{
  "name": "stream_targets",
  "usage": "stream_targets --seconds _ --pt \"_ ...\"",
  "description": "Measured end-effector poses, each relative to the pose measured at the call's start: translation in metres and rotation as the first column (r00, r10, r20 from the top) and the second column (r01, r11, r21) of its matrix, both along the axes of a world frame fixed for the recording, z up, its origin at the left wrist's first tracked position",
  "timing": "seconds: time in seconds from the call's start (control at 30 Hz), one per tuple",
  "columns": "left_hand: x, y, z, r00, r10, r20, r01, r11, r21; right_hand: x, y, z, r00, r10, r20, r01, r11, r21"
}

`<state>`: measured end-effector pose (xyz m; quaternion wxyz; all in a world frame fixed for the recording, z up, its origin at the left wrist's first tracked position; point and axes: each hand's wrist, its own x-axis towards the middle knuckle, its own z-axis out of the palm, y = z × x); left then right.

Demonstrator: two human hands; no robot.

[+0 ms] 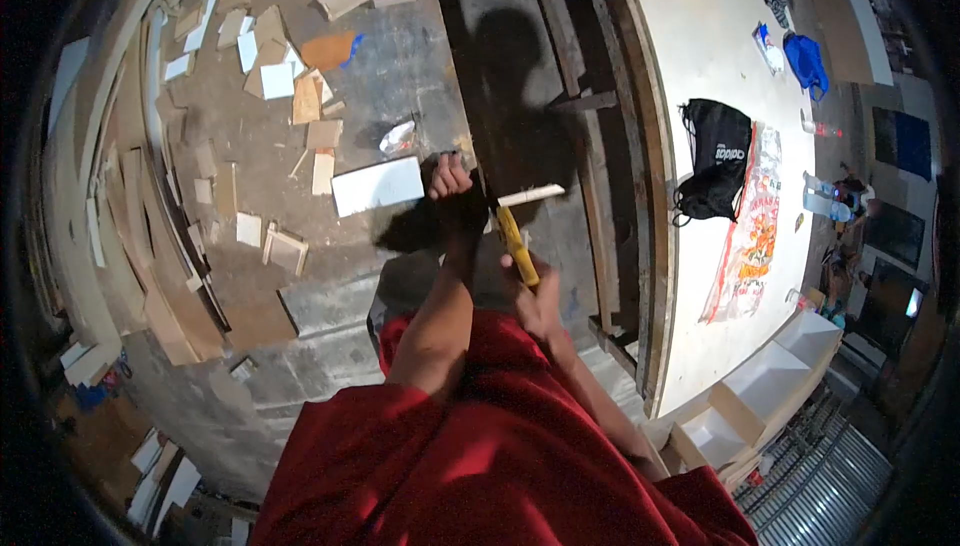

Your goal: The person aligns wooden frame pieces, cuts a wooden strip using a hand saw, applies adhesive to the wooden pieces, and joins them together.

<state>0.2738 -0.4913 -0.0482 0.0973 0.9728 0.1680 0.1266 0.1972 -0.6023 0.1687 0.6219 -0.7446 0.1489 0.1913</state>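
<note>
My left hand (450,180) is at the edge of the workbench, beside a white rectangular board (378,186). Its fingers are curled together, and deep shadow hides the palm and anything inside it. My right hand (538,304) is closed around the lower end of a yellow-handled tool (516,244), which points up and away from me. The tool's dark far end is lost in shadow, so its kind is unclear. Just beyond that end, a pale wood strip (531,195) lies crosswise over the dark gap by the bench; whether they touch I cannot tell.
Wood offcuts (323,134) litter the workbench (400,86), with long boards (140,246) along its left side. Across the gap, a pale table (690,56) holds a black drawstring bag (716,158), a printed plastic sack (748,231) and a blue item (805,61). A compartmented box (765,381) stands lower right.
</note>
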Motion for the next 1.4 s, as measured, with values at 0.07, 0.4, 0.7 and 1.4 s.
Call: stream_targets --seconds 0.07,0.4,0.7,1.4 --pt "0.001 -0.004 -0.035 0.993 0.075 0.089 -0.07 0.996 -0.058 -0.009 -0.005 0.007 0.99 -0.039 -0.139 0.034 0.999 -0.038" --pt "0.01 -0.001 -0.035 0.949 0.079 0.305 -0.102 0.993 0.063 -0.01 0.003 0.005 0.99 -0.045 -0.13 0.037 0.997 -0.069" --pt "-0.001 0.0 0.01 0.982 0.048 0.184 -0.03 0.994 -0.102 -0.032 -0.022 -0.031 0.993 -0.111 -0.03 0.106 0.983 -0.15" --pt "-0.07 0.055 0.031 0.852 -0.523 -0.002 0.484 0.79 -0.376 0.002 -0.093 -0.11 0.971 -0.22 -0.097 0.21 0.972 -0.103"
